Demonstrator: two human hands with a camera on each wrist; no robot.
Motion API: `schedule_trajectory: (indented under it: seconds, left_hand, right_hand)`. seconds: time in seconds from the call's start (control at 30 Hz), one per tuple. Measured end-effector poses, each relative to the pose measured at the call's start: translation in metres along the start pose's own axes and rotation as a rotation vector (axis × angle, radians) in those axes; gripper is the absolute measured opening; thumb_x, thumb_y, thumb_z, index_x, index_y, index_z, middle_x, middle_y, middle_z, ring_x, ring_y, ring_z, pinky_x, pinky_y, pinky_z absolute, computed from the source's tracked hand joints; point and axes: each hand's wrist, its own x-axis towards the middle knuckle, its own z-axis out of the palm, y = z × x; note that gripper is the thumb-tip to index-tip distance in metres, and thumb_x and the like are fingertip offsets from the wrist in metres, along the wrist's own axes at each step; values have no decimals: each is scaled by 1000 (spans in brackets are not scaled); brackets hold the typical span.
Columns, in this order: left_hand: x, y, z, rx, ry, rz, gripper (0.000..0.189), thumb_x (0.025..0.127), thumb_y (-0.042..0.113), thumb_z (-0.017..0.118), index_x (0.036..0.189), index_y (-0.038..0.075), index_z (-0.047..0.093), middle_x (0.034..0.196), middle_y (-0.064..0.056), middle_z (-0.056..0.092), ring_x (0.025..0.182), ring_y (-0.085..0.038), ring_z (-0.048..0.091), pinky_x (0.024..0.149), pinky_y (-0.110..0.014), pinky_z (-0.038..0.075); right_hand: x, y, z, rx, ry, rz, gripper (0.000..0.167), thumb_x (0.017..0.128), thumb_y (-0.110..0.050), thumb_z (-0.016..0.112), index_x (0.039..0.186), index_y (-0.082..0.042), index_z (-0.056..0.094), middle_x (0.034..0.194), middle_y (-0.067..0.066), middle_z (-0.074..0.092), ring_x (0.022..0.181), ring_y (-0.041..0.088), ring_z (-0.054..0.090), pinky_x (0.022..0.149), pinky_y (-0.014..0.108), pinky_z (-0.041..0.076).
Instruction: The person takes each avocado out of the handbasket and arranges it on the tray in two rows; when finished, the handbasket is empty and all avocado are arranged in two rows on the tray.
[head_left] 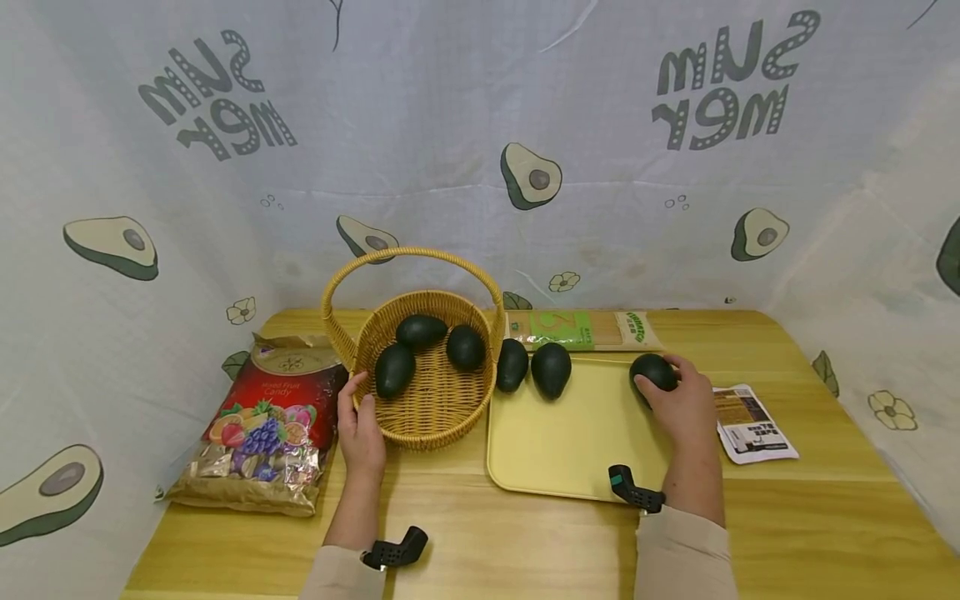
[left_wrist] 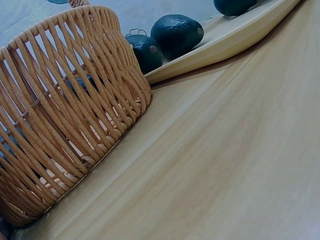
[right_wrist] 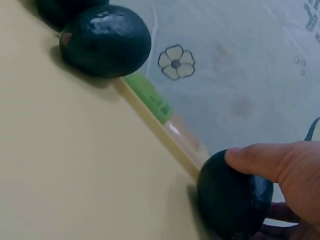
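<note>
My right hand (head_left: 684, 400) grips a dark green avocado (head_left: 651, 373) at the tray's right end, thumb on the near side and fingers round the far side. In the right wrist view the thumb (right_wrist: 255, 159) presses on its skin. Two more avocados lie at the far left of the yellow tray (head_left: 577, 450), one of them a plump avocado (head_left: 551, 370). My left hand (head_left: 363, 433) holds the rim of a woven basket (head_left: 431, 417) at its left side, the thumb toward the inside. Three avocados, among them one at the back (head_left: 422, 331), lie in the basket.
A red and gold candy bag (head_left: 270, 417) lies left of the basket. Behind the tray is a long noodle-like packet (head_left: 592, 330). A small white and brown packet (head_left: 752, 423) lies to its right. A printed curtain (head_left: 465, 125) closes off the table's back and sides.
</note>
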Motion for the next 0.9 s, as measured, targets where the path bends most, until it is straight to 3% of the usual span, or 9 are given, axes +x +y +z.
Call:
schedule_trajectory:
  seconds: [0.2,0.4,0.9]
  left_hand:
    - [-1,0,0,0,4,16,38,104,9,42,141,4,51,157,-13,42,154,-30,26,124,-57,18]
    - [-1,-1,0,-4,3,29,39,104,11,40,141,5,51,157,-15,42,154,-35,26,121,-62,19]
    - [-1,-1,-2,4,-11,1,39,106,10,40,143,6,50,159,-13,41,155,-30,24,124,-59,17]
  right_hand:
    - [0,5,1,31,110,75,73,98,-37,63,156,-4,35,145,40,39,132,57,40,104,70,38]
    - [0,6,2,60,144,109,75,98,-38,62,158,-4,32,147,40,34,133,57,38,105,71,36]
    - [2,7,-3,27,43,91,80,97,-37,63,161,-7,25,156,37,33,138,58,35,107,70,35]
